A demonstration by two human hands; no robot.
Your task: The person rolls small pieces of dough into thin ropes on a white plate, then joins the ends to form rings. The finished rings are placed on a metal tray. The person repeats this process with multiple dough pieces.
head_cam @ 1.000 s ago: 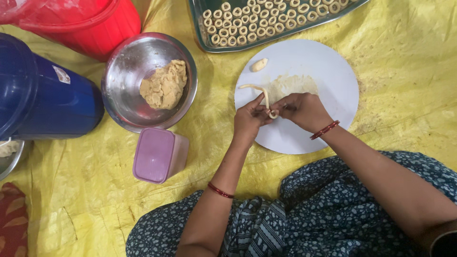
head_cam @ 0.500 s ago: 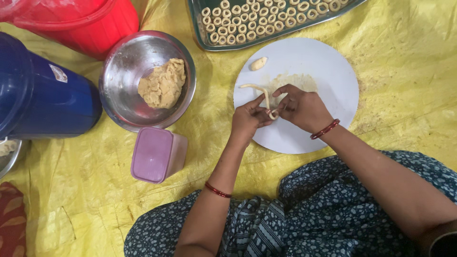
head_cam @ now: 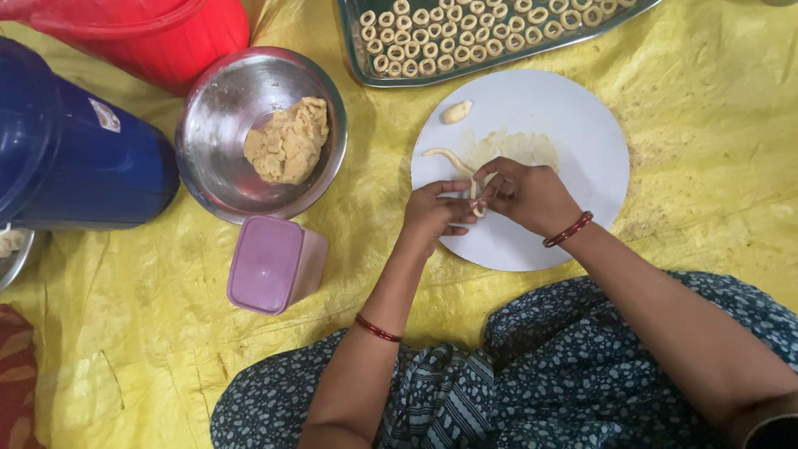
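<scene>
Both hands work over the round white board (head_cam: 573, 116), which lies on the yellow sheet (head_cam: 706, 191). The left hand (head_cam: 432, 212) and right hand (head_cam: 528, 193) meet near the board's middle, fingers pinched together on a thin rolled dough strip (head_cam: 453, 160); its free end trails up and left across the board. The step in hand appears to be forming the strip into a loop, judged from the finished dough rings (head_cam: 465, 33) lined up in the metal tray (head_cam: 353, 58) above the board. Closing such a loop calls for bringing the two ends together and pressing them lightly without thinning the strip. A small dough lump (head_cam: 456, 111) sits apart near the board's upper edge. The steel bowl (head_cam: 216, 108) to the left holds the bulk dough (head_cam: 287, 141); a purple lidded box (head_cam: 270, 264) stands just below it. The pinched end of the strip is hidden between the fingertips. The blue container (head_cam: 75, 158), red bucket (head_cam: 166, 33) and tray are cut off by the frame.
</scene>
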